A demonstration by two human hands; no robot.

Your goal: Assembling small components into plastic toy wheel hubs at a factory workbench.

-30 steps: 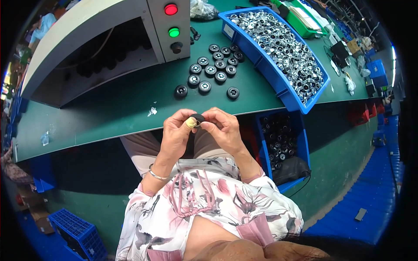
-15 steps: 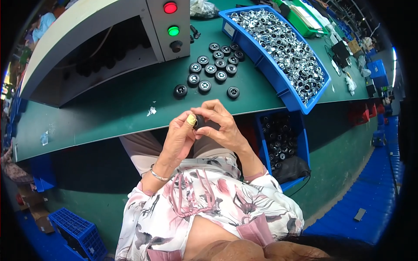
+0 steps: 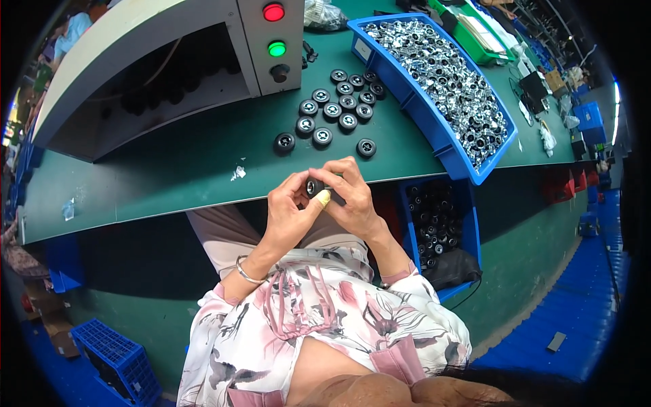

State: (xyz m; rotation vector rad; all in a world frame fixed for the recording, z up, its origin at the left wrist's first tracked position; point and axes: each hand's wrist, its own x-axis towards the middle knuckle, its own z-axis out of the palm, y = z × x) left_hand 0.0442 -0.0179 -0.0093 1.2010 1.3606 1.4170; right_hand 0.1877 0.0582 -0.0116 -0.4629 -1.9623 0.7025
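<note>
While the left hand (image 3: 290, 211) pinches one black wheel (image 3: 312, 187) between fingertips and yellow-wrapped thumb, the right hand (image 3: 354, 200) curls its fingers against the wheel's other side, likely to steady such a small round part, hub face showing, near the front edge of the green table (image 3: 196, 169). Sixteen more wheels (image 3: 332, 111) lie loosely grouped ahead, probably for easy reach, beside one blue tray (image 3: 418, 113) of clear parts, too many to count; one lower blue bin (image 3: 476, 224) holds dark parts, count unclear.

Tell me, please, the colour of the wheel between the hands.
The wheel is black, its centre silvery; best seen in head view.
</note>
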